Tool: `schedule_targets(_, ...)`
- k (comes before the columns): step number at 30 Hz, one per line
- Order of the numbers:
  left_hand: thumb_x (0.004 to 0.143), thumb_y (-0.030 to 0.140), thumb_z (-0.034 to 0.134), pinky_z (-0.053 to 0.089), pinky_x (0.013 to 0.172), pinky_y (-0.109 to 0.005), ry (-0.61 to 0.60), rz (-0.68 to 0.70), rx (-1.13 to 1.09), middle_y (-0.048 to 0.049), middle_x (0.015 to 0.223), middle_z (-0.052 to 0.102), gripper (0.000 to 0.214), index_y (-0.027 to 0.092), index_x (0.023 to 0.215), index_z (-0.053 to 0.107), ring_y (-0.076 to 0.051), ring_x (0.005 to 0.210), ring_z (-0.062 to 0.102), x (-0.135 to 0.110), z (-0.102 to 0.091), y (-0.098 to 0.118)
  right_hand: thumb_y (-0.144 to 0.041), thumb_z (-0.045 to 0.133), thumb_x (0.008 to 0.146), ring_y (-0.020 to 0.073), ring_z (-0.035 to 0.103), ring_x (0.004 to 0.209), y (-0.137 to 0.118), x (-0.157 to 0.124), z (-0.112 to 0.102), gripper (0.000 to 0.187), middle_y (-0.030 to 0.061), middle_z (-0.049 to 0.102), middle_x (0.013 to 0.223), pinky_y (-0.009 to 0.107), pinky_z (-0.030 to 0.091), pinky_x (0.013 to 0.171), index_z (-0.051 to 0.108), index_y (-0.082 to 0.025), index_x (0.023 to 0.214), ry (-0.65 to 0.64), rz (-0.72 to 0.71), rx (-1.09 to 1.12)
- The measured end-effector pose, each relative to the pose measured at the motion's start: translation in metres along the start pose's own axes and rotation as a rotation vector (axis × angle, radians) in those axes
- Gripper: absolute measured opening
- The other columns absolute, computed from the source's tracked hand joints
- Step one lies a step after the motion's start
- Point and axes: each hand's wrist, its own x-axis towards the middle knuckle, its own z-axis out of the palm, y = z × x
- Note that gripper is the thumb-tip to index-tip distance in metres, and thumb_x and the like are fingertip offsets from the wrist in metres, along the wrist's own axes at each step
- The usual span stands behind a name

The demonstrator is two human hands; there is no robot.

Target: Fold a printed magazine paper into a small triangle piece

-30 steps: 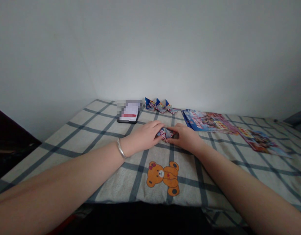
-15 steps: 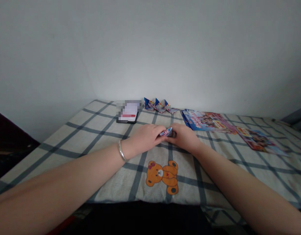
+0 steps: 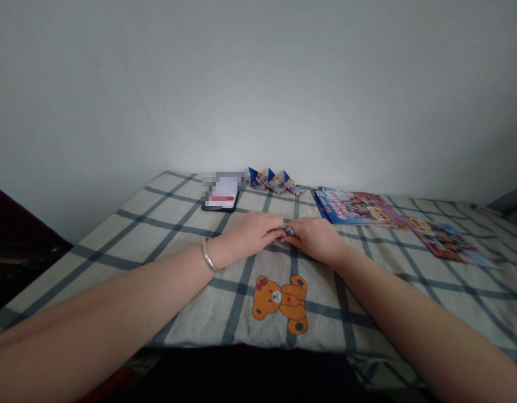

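Between my fingertips is a small folded piece of printed paper point(image 3: 288, 230), mostly covered by both hands. My left hand point(image 3: 255, 232) pinches it from the left, thumb below and fingers above. From the other side my right hand point(image 3: 316, 236) grips it the same way, its fingertips almost meeting those of the left. Both hands are low over the checked tablecloth point(image 3: 191, 302). Beyond them, by the wall, several folded paper pieces point(image 3: 275, 182) in blue, white and red stand in a row.
A phone point(image 3: 223, 191) with a partly blurred screen lies behind my left hand. To the right are a stack of printed leaflets point(image 3: 354, 207) and a single leaflet point(image 3: 449, 240). A printed bear point(image 3: 281, 304) decorates the cloth near the front edge. A wall point(image 3: 258, 84) rises behind.
My fingers have closed in over the folded paper, so less of it shows. My right hand has flattened and its fingertips have come nearer the left hand.
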Motion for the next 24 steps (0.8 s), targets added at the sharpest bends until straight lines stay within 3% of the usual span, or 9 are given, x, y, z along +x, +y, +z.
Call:
schedule_targets(7, 0.093, 0.029, 0.053, 0.043, 0.076, -0.031, 0.185, 0.094, -0.012, -0.0024, 0.088, 0.064, 0.015, 0.017, 0.089, 0.061, -0.017, 0.084, 0.057, -0.0019, -0.0005, 0.0020, -0.048, 0.035, 0.097, 0.0186, 0.063, 0.075, -0.0005, 0.0007, -0.0014, 0.043, 0.0052, 0.070, 0.082, 0.028, 0.032, 0.060, 0.064, -0.019, 0.086, 0.011, -0.005, -0.086)
schedule_targets(12, 0.091, 0.021, 0.055, 0.043, 0.071, -0.028, 0.274, 0.131, -0.110, -0.0009, 0.079, 0.062, 0.015, 0.016, 0.077, 0.060, -0.015, 0.076, 0.055, -0.0010, -0.0015, 0.0038, -0.047, 0.033, 0.098, 0.0180, 0.062, 0.072, -0.0034, -0.0001, -0.0050, 0.044, 0.0049, 0.069, 0.079, 0.029, 0.028, 0.057, 0.063, -0.018, 0.084, 0.021, -0.023, -0.148)
schedule_targets(18, 0.090, 0.021, 0.056, 0.044, 0.072, -0.028, 0.230, 0.055, -0.182, -0.0003, 0.081, 0.061, 0.012, 0.017, 0.080, 0.059, -0.014, 0.078, 0.056, -0.0004, -0.0018, 0.0010, -0.042, 0.031, 0.099, 0.0178, 0.061, 0.070, -0.0054, -0.0014, -0.0075, 0.043, 0.0050, 0.067, 0.078, 0.031, 0.026, 0.056, 0.062, -0.017, 0.085, 0.060, -0.064, -0.195)
schedule_targets(24, 0.093, 0.019, 0.051, 0.046, 0.077, -0.029, 0.141, -0.008, -0.138, -0.0013, 0.088, 0.065, 0.011, 0.018, 0.092, 0.061, -0.016, 0.084, 0.059, -0.0010, -0.0015, -0.0024, -0.038, 0.034, 0.099, 0.0170, 0.062, 0.071, -0.0004, -0.0014, -0.0037, 0.037, 0.0047, 0.067, 0.079, 0.029, 0.029, 0.058, 0.062, -0.018, 0.086, 0.082, -0.009, -0.135)
